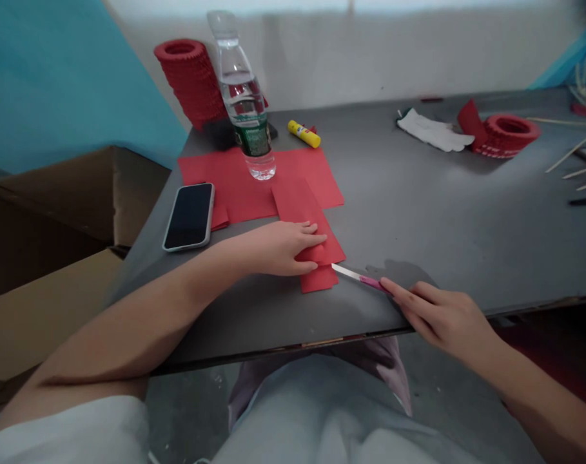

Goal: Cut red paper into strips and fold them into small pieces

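I press my left hand [283,248] flat on the folded red paper [316,258] near the tabletop [418,212] front edge, fingers together. My right hand [442,316] pinches the pink craft knife [363,278], blade at the fold; slitting seems underway and needs steady pull. Water bottle [247,103], phone [189,216] and glue stick [303,134] sit well clear behind.

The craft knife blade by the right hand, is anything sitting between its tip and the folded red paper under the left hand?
Nothing visible does. The craft knife, held by the right hand, has its tip right at the edge of the folded red paper, which the left hand presses flat on the grey table.
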A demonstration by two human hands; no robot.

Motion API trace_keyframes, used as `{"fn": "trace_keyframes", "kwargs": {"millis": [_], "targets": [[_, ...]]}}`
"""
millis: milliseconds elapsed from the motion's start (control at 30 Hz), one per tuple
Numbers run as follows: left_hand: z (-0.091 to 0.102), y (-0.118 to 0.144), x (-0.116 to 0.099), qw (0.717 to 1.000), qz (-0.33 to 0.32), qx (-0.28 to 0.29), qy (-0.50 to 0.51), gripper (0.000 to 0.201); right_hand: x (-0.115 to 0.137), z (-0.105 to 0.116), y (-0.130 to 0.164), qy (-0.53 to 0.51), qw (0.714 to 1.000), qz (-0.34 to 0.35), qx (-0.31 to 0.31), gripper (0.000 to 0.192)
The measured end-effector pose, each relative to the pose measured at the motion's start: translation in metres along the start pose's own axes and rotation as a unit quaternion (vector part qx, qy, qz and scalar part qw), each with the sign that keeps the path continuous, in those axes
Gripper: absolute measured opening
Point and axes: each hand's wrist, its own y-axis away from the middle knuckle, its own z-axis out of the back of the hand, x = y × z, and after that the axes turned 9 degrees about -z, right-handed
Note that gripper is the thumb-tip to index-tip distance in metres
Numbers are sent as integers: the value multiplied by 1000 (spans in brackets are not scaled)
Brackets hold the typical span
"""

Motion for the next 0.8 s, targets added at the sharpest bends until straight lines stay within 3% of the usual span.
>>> {"fn": "trace_keyframes", "kwargs": {"millis": [133,333,667,800], "targets": [[-1,0,-1,1000,-4,-12,-5,50,2,0,-1,15,1000,-5,13,40],[-3,-1,-4,1000,1,-7,-9,67,7,1,-6,47,998,-4,29,40],[-8,-2,-3,998,-22,-36,-45,58,24,2,-20,48,998,-29,24,38],[-7,-3,-12,993,-5,-77,-91,61,28,5,-25,31,998,-48,7,38]]}}
